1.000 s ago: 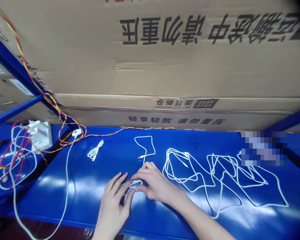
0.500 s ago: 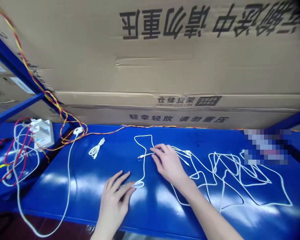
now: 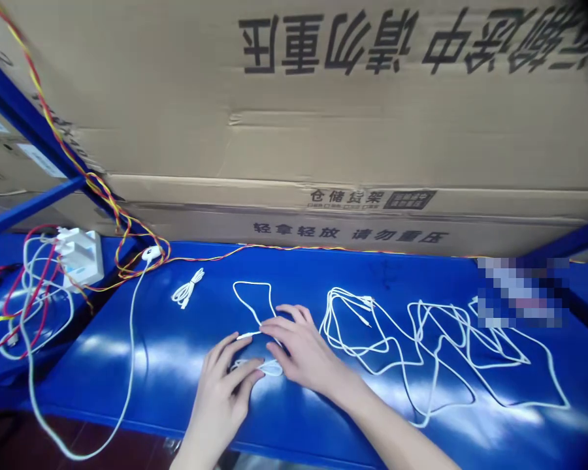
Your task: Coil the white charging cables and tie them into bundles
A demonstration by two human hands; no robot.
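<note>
- Hands close together on a blue steel shelf (image 3: 102, 375), bent over a thin white cable (image 3: 252, 283) that forms an open loop above the fingers.
- Left hand (image 3: 220, 391), fingers spread and half curled, lies over a small, flattened coil of that cable (image 3: 270, 369); whether it grips the coil cannot be told.
- Right hand (image 3: 298, 352), fingers arched and pointing left, bears down on the cable just beside the left hand; no firm grip can be made out.
- Silver-tipped jack plug (image 3: 242, 336), on the cable's end, now sits between the hands, its tip by the left forefinger, after moving left from open shelf; the upper loop has shifted left with it.
- Tangled white cables (image 3: 330, 313) sprawl across the shelf to the right, just beside the right hand.
- Small bundled white cable (image 3: 186, 290) lies to the left, well apart from both hands.
- White multi-port charger (image 3: 81, 258) stands at far left among red and white wires, below a large cardboard carton (image 3: 323, 130) printed with black characters.
</note>
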